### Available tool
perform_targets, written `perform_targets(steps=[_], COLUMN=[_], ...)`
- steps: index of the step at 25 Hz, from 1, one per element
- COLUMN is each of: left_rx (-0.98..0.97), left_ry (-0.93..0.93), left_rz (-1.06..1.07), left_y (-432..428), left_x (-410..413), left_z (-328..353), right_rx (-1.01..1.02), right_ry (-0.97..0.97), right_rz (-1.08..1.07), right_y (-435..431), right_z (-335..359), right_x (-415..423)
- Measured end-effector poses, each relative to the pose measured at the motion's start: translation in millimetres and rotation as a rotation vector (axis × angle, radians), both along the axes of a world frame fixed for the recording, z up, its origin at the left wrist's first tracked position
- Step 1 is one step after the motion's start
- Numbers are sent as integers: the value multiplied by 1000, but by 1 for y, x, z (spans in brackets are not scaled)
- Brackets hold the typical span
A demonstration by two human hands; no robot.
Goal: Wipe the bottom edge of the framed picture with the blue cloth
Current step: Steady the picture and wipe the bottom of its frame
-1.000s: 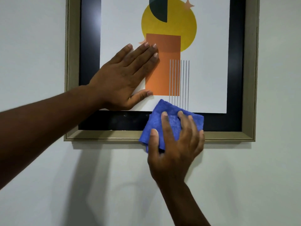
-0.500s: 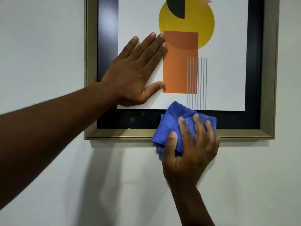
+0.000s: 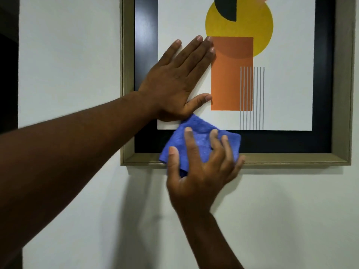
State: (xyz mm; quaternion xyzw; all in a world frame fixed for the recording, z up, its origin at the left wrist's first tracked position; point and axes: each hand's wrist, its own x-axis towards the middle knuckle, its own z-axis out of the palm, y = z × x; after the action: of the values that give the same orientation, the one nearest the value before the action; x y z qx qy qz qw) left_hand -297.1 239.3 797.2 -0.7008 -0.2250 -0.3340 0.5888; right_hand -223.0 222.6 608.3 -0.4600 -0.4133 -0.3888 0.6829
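A framed picture (image 3: 291, 159) with a dull gold frame, black mat and an orange and yellow abstract print hangs on the white wall. My left hand (image 3: 178, 82) lies flat and open on the glass at the print's lower left. My right hand (image 3: 200, 171) presses a folded blue cloth (image 3: 196, 136) against the frame's bottom edge, left of its middle. The cloth covers part of the black mat and the gold lip, and its top corner touches the heel of my left hand.
White wall (image 3: 272, 210) surrounds the frame below and on both sides. A dark opening or edge (image 3: 8, 65) runs down the far left of the view. The frame's right side (image 3: 343, 74) stands near the right border.
My right hand has slid the blue cloth leftward along the bottom edge, closer to the left corner. My left hand stays flat on the glass. The camera view has shifted left.
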Motion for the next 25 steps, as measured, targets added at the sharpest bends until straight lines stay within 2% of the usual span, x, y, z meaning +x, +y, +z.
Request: perform_targets(steps=[4,7,9,13,17,22,25], left_rx=[6,-2,-6,-5,11,-8,3], left_ry=[-4,-1,1,11,12,7,-6], left_rz=[8,22,22,2,-10,12,11], left_y=[0,0,0,0,3,0,-1], left_x=[-1,0,1,-1,-2,0,1], left_z=[6,5,6,7,6,5,4], right_rx=[31,90,95,9,110,135,123], right_ry=[-165,-56,3,-265,-342,-200,26], right_rz=[-19,-12,40,148,134,-51,-45], right_y=[1,0,0,-1,4,1,-2], right_z=[-15,-17,-12,-10,-13,-16,-14], right_x=[33,57,33,-37,13,119,108])
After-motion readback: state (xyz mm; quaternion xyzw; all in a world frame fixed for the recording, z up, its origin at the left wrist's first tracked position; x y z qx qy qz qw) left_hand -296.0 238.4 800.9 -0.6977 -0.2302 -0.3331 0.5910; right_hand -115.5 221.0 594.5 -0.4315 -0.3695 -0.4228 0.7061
